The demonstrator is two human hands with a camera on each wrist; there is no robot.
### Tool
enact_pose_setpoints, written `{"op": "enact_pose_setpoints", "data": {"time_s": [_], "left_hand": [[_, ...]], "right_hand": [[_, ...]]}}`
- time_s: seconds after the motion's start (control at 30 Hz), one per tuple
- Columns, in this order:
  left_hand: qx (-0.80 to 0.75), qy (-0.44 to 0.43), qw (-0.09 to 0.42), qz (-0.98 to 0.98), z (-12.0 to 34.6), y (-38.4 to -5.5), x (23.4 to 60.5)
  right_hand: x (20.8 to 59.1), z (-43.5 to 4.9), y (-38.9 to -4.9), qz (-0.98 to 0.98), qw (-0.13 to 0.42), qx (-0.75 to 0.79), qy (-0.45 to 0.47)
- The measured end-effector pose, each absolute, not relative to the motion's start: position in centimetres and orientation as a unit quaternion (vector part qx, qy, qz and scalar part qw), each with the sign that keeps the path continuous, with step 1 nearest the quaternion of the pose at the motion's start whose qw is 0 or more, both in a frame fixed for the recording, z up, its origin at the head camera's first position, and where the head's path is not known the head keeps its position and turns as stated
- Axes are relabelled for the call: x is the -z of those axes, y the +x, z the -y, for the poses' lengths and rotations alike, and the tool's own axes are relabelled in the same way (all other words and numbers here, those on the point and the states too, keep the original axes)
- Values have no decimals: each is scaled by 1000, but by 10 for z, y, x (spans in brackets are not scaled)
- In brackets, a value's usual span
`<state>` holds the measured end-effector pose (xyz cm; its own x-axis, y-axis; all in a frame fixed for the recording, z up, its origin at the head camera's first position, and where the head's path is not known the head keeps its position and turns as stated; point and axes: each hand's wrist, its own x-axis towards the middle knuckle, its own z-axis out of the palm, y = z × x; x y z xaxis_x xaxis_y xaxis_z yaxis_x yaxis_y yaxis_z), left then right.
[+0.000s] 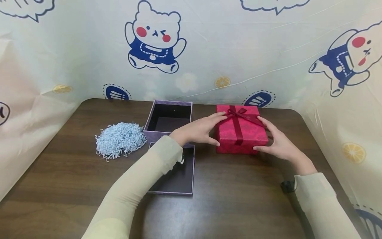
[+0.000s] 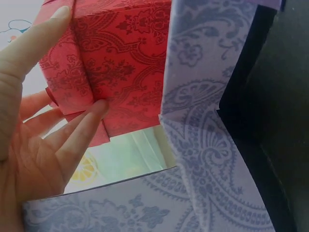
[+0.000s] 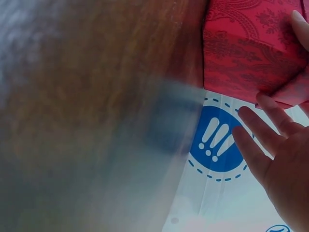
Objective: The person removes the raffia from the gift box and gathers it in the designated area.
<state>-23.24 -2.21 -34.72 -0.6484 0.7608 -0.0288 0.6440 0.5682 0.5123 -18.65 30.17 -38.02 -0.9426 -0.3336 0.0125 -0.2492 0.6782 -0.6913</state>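
Observation:
A red patterned gift box with a dark red ribbon bow on its lid stands at the right of the table. My left hand is at the box's left side, fingers extended and thumb low near the front corner. In the left wrist view its fingertips are right at the red side. On the opposite side is my right hand, fingers spread, thumb by the front right corner. The right wrist view shows its fingers loosely extended beside the box.
Left of the red box stands an open purple patterned box with a dark inside. Its shallow lid lies inside-up in front, partly behind my left sleeve. Pale blue shredded paper is heaped at the left. A printed curtain borders the table.

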Motion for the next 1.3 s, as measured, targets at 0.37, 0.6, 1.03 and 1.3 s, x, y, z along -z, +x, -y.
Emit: {"op": "enact_pose_setpoints", "data": {"time_s": [0.37, 0.6, 1.03, 1.3], "left_hand": [[-240, 411, 109, -873, 24, -233, 349], [-259, 409, 107, -868, 25, -232, 348], [-296, 420, 86, -854, 25, -233, 345], [-301, 431, 54, -849, 27, -234, 344]], "right_hand": [[379, -299, -184, -910, 39, 382, -153], [379, -300, -183, -907, 27, 393, -149], [373, -300, -180, -908, -33, 389, -149], [365, -295, -176, -894, -74, 418, -144]]}}
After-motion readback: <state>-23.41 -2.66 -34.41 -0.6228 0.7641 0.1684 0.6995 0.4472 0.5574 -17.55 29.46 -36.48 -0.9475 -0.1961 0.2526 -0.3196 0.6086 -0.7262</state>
